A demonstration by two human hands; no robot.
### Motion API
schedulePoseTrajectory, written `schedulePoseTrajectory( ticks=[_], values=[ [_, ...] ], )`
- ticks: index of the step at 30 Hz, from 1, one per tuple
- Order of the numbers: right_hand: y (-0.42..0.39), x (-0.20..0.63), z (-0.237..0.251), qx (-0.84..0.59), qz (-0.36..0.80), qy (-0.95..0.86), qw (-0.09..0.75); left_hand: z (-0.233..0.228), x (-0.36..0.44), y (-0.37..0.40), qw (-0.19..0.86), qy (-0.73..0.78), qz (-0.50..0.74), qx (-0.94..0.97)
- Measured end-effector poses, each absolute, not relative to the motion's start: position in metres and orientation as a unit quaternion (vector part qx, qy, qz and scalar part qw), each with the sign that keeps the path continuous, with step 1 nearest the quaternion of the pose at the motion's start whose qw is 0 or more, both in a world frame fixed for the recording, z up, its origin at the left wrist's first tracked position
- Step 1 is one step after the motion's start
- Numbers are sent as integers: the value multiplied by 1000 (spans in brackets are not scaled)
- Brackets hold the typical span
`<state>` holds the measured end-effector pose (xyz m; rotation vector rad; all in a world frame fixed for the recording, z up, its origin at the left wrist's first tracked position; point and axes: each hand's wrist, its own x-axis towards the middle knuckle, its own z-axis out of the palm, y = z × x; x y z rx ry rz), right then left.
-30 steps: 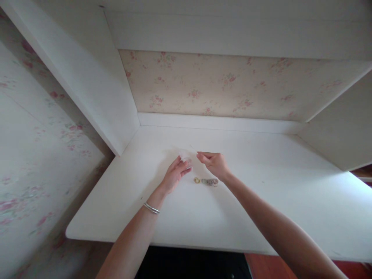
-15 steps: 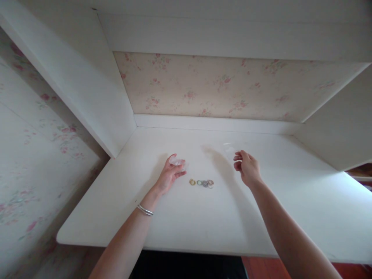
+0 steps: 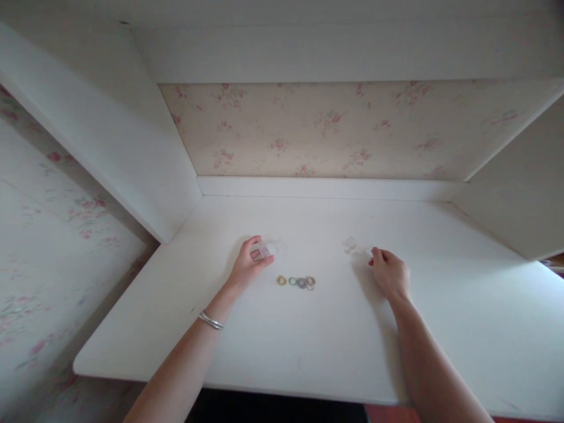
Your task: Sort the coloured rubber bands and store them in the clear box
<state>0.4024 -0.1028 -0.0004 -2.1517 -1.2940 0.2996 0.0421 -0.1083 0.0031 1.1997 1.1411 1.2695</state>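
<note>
Clear small box (image 3: 263, 251) pinched in left hand (image 3: 247, 268) fingers; right hand (image 3: 390, 274) fingers curled, touching clear lid (image 3: 355, 247); rings (image 3: 296, 282) between, on table (image 3: 308, 341).

A white desk (image 3: 308, 346) stood in an alcove with white side panels (image 3: 114, 147), backed by floral wallpaper (image 3: 317, 129) beneath a shelf (image 3: 335, 53).
</note>
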Motion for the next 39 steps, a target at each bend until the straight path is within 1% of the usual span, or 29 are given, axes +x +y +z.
schedulePoseTrajectory(
  ticks=[4,8,10,13,16,22,26,31,36,39],
  values=[
    [-103,410,1,-829,63,-505,233,4,56,-100,431,504,484,571],
    [-105,412,3,-841,38,-510,174,2,66,-89,351,546,406,644],
    [-107,413,5,-844,30,-514,147,2,67,-85,330,562,362,666],
    [-108,415,6,-848,16,-516,121,3,65,-83,332,576,331,670],
    [-109,418,4,-848,0,-514,127,4,60,-83,353,574,338,657],
    [-112,419,-3,-843,8,-509,174,-1,53,-81,400,556,376,624],
    [-116,413,-2,-843,2,-501,194,-7,54,-79,383,546,379,641],
    [-126,390,2,-828,-53,-515,217,-11,54,-78,367,543,372,657],
    [-152,355,5,-765,-59,-594,242,-10,54,-78,365,516,418,652],
    [-180,327,15,-664,-9,-709,235,-7,53,-82,363,502,444,647]
  ],
)
